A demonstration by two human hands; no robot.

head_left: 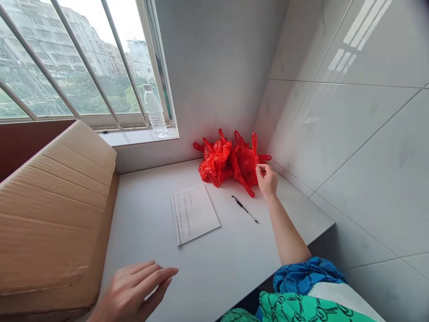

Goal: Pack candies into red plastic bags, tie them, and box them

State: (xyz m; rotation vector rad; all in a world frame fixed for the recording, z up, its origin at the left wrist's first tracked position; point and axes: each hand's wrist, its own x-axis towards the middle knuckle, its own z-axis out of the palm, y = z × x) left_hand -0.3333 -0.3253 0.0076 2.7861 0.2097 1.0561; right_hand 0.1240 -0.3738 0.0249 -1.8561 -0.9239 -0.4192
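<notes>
My right hand [267,180] reaches to the back of the white table [147,259], its fingers pinched at the edge of a red plastic bag [244,162] with loop handles standing up. Touching that bag on its left is a second, crumpled red plastic bag [216,163]; what either holds inside is hidden. Over the front left of the table hovers my left hand [134,290], empty, with fingers stretched out and thumb a little apart. Between the hands lie a notebook [201,212] with handwritten lines and a black-and-clear pen [245,209].
A large cardboard box [56,210] with a raised flap takes up the left side. On the window sill [134,137] stands a clear plastic bottle [154,112], beside metal window bars. A tiled wall [362,147] borders the right, and the table's edge drops off at front right.
</notes>
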